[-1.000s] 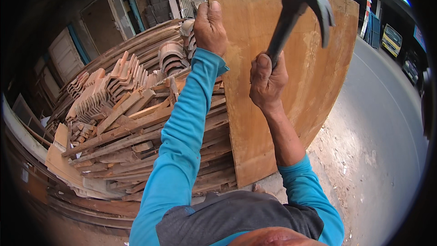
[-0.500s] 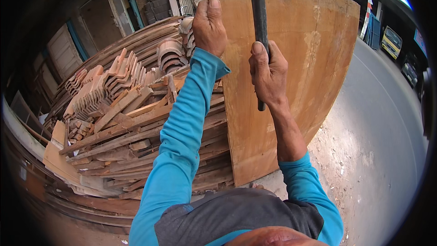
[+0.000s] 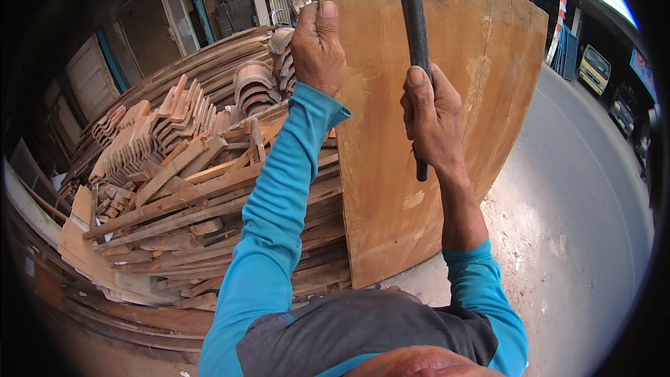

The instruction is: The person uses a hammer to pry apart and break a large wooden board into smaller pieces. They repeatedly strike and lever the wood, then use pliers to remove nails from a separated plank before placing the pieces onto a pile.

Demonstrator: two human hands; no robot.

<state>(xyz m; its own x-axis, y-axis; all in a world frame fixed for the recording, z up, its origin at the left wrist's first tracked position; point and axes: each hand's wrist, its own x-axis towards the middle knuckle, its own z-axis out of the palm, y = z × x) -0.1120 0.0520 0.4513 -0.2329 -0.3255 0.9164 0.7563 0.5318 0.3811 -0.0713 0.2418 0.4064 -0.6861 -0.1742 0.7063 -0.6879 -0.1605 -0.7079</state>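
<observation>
A large wooden panel (image 3: pixel 384 188) stands upright before me, its brown face scuffed and cracked near the top. My left hand (image 3: pixel 319 49) is closed on the panel's left edge, thumb up along the near face and the other fingers hidden behind it. In front of the panel my right hand (image 3: pixel 434 115) wraps round the dark handle of a claw hammer (image 3: pixel 414 21). The hammer points upward, its head near the top of the picture with the claw toward the right. The handle's butt sticks out below my fist.
Left of the panel lies a pile of old timber (image 3: pixel 188 237) with stacked clay roof tiles (image 3: pixel 153 129) and curved ridge tiles (image 3: pixel 255 87) on it. A road (image 3: pixel 579 188) runs along the right, with a yellow truck (image 3: pixel 594 70) parked far off. Doors (image 3: pixel 92 77) stand at the back left.
My right hand and the hammer have shifted to the right and slightly down. My left hand keeps its hold on the panel's edge.
</observation>
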